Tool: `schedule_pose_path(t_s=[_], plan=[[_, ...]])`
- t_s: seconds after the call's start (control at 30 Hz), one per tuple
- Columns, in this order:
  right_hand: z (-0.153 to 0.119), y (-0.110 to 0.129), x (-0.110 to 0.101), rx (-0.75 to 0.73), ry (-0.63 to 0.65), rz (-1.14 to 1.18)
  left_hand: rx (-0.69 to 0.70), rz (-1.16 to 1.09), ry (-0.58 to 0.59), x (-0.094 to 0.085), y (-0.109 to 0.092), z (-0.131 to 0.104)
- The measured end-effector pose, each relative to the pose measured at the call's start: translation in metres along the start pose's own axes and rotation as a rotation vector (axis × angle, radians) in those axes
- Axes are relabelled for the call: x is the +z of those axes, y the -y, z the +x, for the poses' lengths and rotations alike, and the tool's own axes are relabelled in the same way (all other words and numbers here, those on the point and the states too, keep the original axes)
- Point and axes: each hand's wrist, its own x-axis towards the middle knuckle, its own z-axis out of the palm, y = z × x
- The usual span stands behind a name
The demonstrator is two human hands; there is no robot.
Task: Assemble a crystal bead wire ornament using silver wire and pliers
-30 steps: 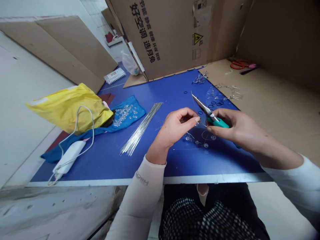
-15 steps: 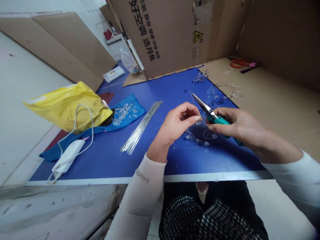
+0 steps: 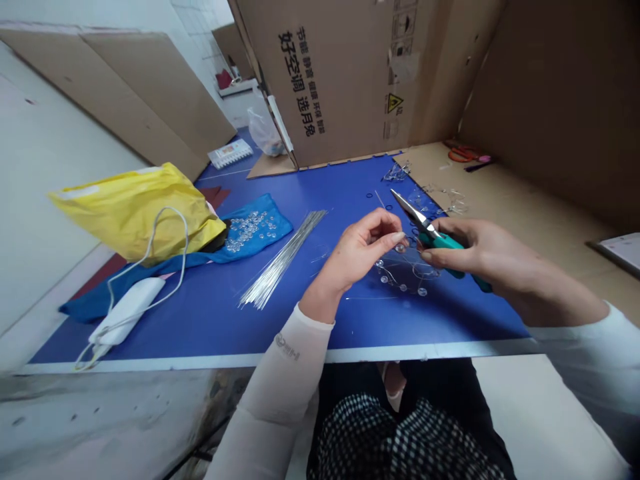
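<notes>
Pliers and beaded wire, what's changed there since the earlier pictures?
The pliers, beaded wire, left hand and right hand have shifted slightly rightward over the table. Neither hand has visibly let go or taken hold of anything. The loose wire bundle, yellow bag and blue cloth look unmoved.

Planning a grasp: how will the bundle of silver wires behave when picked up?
The wire bundle would likely splay: its near end fans out and no tie shows. The wires look thin but straight, so probably springy, not floppy. Their shine suggests they may slip.
</notes>
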Motion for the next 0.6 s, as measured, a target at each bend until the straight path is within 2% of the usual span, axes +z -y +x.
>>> schedule_pose_path(t_s=[0.2, 0.37, 0.6], plan=[[-0.012, 0.022, -0.013, -0.002, -0.007, -0.016, 0.076, -0.02, 0.07, 0.0, -0.032, 0.009], [-0.021, 0.042, -0.021, -0.092, -0.018, 0.024, 0.145, 0.003, 0.146, 0.0, -0.063, 0.017], [-0.03, 0.052, -0.024, -0.171, 0.006, 0.051, 0.164, 0.01, 0.107, 0.003, -0.079, 0.014]])
